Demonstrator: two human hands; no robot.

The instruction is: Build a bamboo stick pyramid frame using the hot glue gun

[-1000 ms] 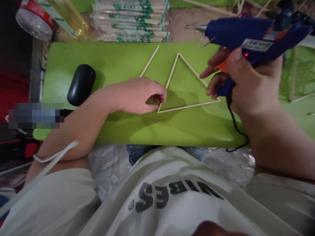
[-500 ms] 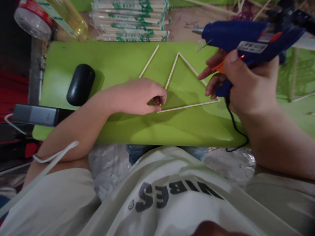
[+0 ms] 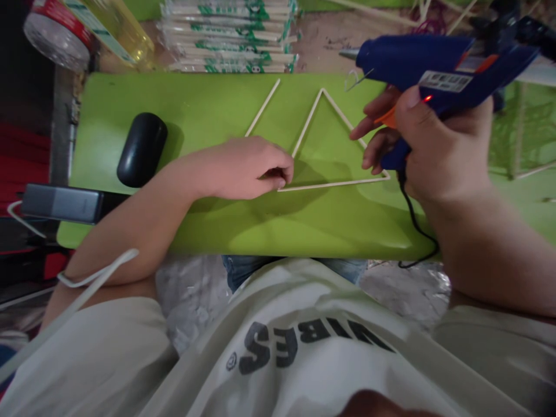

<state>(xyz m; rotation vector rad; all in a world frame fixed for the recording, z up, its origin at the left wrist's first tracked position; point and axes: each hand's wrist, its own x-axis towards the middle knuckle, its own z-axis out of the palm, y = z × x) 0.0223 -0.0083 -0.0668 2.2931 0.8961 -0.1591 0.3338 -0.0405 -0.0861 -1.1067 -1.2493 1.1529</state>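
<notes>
My left hand (image 3: 260,168) pinches the lower left corner of a triangle of thin wooden sticks (image 3: 334,185) on the green board. The triangle's top corner points away from me, and its right side passes partly behind my right hand. My right hand (image 3: 434,139) is wrapped round the handle of a blue glue gun (image 3: 412,61), raised over the board. Its metal nozzle points left, an orange trigger lies by the fingers, and a small red light glows. A loose stick (image 3: 263,108) lies beyond my left hand, its near end hidden by it.
A black mouse (image 3: 142,149) and a dark power bank (image 3: 63,202) lie left on the green board (image 3: 208,231). Behind it are packaged chopsticks (image 3: 230,37), a yellow bottle (image 3: 115,32) and a jar (image 3: 58,35). The gun's black cord (image 3: 412,214) hangs over the near edge.
The triangle has turned slightly: its top corner has shifted right, and its lower left corner, in my left hand's fingers, has moved a little away from me. My right hand is almost still.
</notes>
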